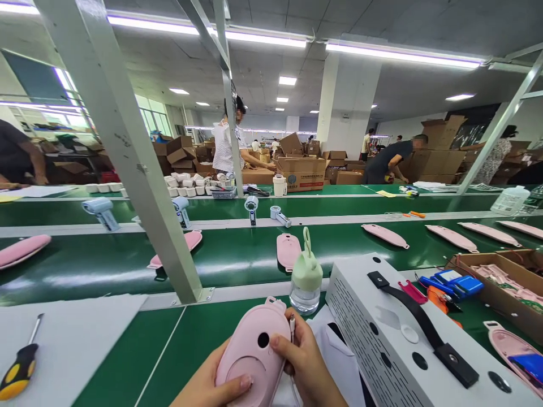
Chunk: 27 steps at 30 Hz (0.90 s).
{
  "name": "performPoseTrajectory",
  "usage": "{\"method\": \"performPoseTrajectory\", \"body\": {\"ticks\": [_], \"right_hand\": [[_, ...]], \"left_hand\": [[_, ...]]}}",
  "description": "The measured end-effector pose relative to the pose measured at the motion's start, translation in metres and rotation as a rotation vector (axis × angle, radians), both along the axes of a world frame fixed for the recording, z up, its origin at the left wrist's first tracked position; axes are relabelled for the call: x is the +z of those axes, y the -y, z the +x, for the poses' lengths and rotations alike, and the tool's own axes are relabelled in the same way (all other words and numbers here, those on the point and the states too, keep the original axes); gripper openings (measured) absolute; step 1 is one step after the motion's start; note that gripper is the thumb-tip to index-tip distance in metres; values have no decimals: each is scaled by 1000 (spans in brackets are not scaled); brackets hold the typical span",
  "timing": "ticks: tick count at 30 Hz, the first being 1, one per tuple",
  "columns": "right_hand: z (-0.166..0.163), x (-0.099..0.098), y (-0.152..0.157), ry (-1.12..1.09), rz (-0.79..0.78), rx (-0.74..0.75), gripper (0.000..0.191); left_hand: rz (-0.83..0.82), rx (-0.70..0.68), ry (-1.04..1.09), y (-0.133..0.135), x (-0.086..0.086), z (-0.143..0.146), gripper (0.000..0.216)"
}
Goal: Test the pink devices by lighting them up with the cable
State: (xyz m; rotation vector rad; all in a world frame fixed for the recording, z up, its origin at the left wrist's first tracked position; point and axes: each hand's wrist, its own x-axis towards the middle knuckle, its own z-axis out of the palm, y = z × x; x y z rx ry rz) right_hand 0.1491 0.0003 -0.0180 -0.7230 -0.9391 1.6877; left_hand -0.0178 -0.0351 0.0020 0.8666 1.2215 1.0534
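Pink shell (pixel 253 353): held at the bottom centre of the view, above the near green bench (pixel 139 362), directly in front of the person. Its long axis runs from the lower left, nearest the body, up and slightly right toward the belt. A round hole faces up near the middle of the shell, with an oval raised panel below it.

Left hand (pixel 212 384): cupped under the lower left end of the shell, thumb pressed on the oval panel. Grasping the shell.

Right hand (pixel 305 367): closed against the shell's right edge, forefinger tip resting just beside the hole. It also pinches a thin white cord or plug (pixel 292 325) at that edge; what the cord connects to cannot be told. Both hands touch the shell; the right lies nearer the hole, the left nearer the tail end.

Surroundings: a clear bottle with a green cap (pixel 306 282) stands just beyond the shell. A white perforated box (pixel 390 333) sits to the right. A screwdriver (pixel 21 362) lies well apart on the left. More pink shells lie along the belt (pixel 237 254). Other people work at the far benches.
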Motion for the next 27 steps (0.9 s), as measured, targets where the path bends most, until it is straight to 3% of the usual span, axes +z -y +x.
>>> {"method": "performPoseTrajectory", "body": {"ticks": [19, 25, 27], "right_hand": [[-1, 1, 1, -80, -3, 8, 38], [1, -3, 1, -76, 13, -3, 38], [2, -3, 1, -65, 12, -5, 38]], "left_hand": [[-5, -31, -13, -4, -3, 2, 64], [10, -243, -71, -10, -14, -8, 71], [19, -257, -67, -11, -14, -8, 73]]}}
